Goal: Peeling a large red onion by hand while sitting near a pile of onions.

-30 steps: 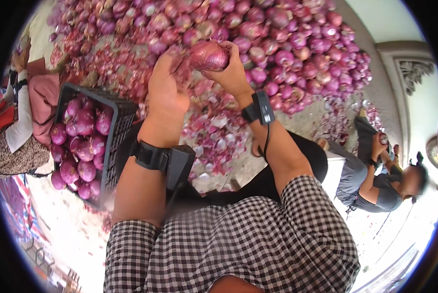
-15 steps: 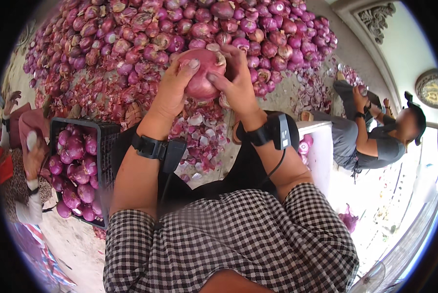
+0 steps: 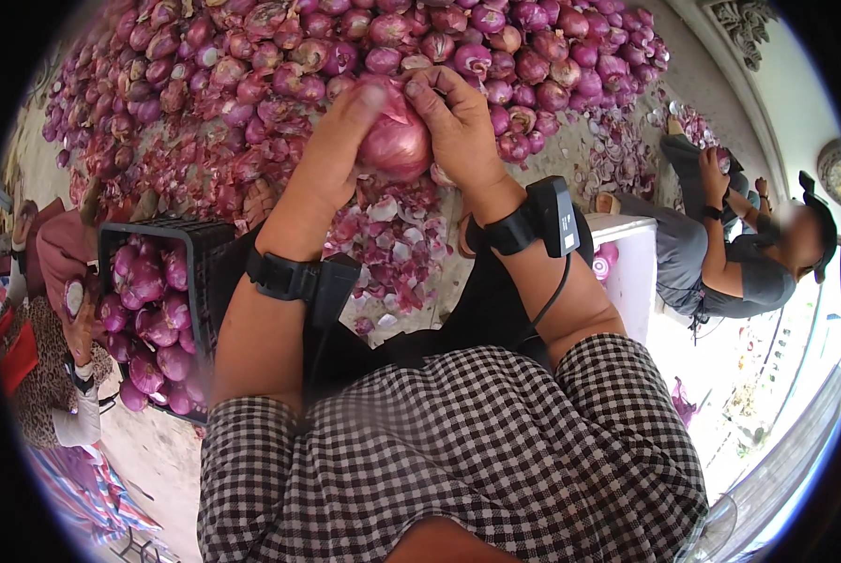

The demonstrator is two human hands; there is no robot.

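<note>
A large red onion (image 3: 397, 148) is held up between my two hands, above scraps of dry skin. My left hand (image 3: 343, 131) grips its left side, thumb over the top and the other fingers hidden behind. At the upper right of the onion, my right hand (image 3: 460, 127) has its thumb and curled fingers closed on the loose outer skin. A pinkish flap of that skin lifts near the top, and the surface under it is smooth and shiny.
A big heap of red onions (image 3: 392, 33) spreads ahead. Loose skins (image 3: 392, 249) litter the floor. At left stands a black crate (image 3: 195, 291) of peeled onions; at right, a white box (image 3: 627, 272) with onions inside. People sit on both sides, the right one (image 3: 739, 249) holding an onion.
The onion has turned in my hands and a flap of skin has come up near its top. My right hand has shifted from its side to that flap.
</note>
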